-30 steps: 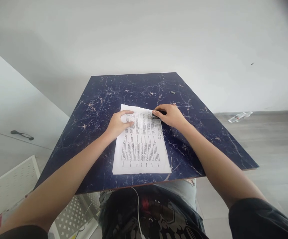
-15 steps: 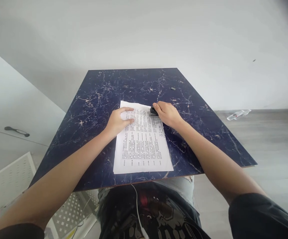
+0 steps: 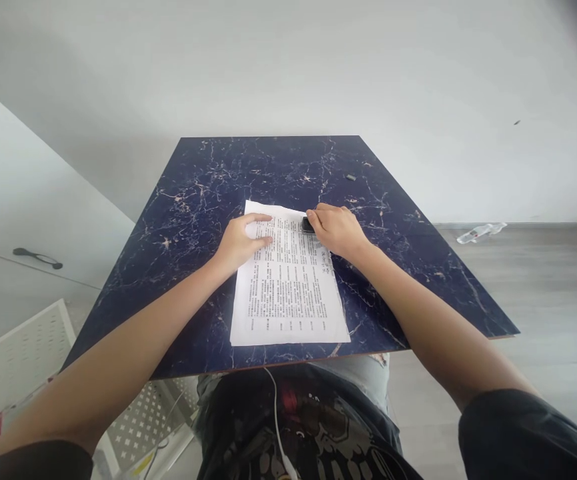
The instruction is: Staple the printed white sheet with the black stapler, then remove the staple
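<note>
Printed sheets of paper point(image 3: 288, 293) lie on the blue table, their near edge close to the table's front edge. My left hand point(image 3: 241, 241) rests on the upper left part of the paper, thumb and forefinger stretched apart on the print. At the paper's upper right edge, my right hand point(image 3: 338, 228) is closed around a small black stapler point(image 3: 308, 225). The stapler's front end sits over the print, and its rear is hidden under my fingers. Handwriting shows on the right margin just below it.
The dark blue marbled tabletop point(image 3: 248, 167) meets a white wall. A small dark greenish piece point(image 3: 351, 177) lies toward its back right. Clear plastic packaging point(image 3: 481, 233) is on the floor at right. A white perforated rack point(image 3: 23, 353) stands at lower left, below a cabinet handle point(image 3: 37, 258).
The stapler's front looks lower and flatter on the paper, as if pressed down. My left hand keeps its place on the sheets. The whole view has shifted slightly.
</note>
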`<action>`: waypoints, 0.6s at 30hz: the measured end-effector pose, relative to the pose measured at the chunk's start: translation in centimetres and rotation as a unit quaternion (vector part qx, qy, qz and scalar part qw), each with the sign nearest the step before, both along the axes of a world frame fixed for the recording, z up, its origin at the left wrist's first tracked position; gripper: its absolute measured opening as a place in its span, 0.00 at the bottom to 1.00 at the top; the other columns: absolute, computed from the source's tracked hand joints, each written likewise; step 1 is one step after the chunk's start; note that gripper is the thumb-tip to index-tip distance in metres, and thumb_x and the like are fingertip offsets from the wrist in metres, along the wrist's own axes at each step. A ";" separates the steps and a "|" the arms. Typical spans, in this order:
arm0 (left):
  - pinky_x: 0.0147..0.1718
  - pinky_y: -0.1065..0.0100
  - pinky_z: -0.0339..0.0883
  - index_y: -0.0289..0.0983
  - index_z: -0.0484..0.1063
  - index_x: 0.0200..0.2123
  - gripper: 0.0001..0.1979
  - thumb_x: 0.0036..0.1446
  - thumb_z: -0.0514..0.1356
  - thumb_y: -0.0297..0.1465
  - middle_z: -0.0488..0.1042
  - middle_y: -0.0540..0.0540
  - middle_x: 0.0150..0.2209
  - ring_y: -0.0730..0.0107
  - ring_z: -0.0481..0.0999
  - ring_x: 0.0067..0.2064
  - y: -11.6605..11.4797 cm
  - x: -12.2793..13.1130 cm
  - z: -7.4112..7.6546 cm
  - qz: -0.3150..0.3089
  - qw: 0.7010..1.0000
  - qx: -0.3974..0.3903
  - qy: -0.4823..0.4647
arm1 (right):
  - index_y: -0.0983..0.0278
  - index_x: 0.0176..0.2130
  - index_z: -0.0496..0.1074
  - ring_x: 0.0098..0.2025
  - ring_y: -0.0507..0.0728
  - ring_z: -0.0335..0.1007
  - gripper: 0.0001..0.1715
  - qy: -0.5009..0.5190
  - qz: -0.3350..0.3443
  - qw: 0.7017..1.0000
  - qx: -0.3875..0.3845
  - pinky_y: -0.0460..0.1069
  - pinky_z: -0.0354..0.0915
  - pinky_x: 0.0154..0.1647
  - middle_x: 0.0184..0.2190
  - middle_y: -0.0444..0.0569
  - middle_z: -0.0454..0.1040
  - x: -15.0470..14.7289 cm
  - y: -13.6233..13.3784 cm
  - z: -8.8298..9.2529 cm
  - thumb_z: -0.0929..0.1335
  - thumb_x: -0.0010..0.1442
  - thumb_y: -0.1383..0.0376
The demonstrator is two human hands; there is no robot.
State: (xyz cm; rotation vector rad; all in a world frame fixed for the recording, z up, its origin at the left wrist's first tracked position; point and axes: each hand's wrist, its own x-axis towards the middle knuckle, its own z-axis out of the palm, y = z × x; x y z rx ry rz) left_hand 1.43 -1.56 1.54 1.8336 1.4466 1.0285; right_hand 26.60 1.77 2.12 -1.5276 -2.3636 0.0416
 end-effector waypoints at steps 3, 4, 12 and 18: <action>0.64 0.48 0.65 0.41 0.81 0.48 0.20 0.50 0.71 0.25 0.81 0.46 0.54 0.54 0.79 0.57 0.1 0.0 -0.1 0.000 1.000 0.003 0.002 | 0.62 0.31 0.71 0.32 0.57 0.65 0.30 -0.016 0.000 1.000 0.011 0.56 0.57 0.43 0.33 0.51 0.73 -0.1 0.0 -0.2 0.52 0.76 0.56; 0.64 0.48 0.66 0.41 0.81 0.48 0.20 0.50 0.71 0.25 0.81 0.46 0.54 0.54 0.79 0.57 0.1 0.0 -0.1 0.001 1.000 0.004 0.002 | 0.63 0.31 0.70 0.32 0.57 0.66 0.30 -0.019 -0.002 1.000 0.014 0.56 0.57 0.43 0.33 0.52 0.74 -0.2 0.0 -0.3 0.52 0.76 0.56; 0.63 0.48 0.66 0.41 0.81 0.49 0.20 0.51 0.71 0.26 0.80 0.45 0.55 0.53 0.79 0.57 0.2 0.0 -0.6 -0.005 1.000 0.001 0.003 | 0.62 0.29 0.67 0.32 0.59 0.67 0.28 -0.007 -0.034 0.999 0.001 0.57 0.58 0.43 0.31 0.53 0.74 -0.5 0.0 -0.2 0.52 0.75 0.56; 0.64 0.48 0.65 0.42 0.80 0.49 0.20 0.51 0.71 0.27 0.80 0.45 0.55 0.53 0.78 0.57 0.3 -0.2 -0.9 -0.005 1.000 0.002 0.001 | 0.60 0.27 0.64 0.33 0.61 0.69 0.29 0.031 -0.073 0.996 -0.032 0.56 0.58 0.40 0.29 0.53 0.74 -0.2 0.2 0.2 0.53 0.74 0.54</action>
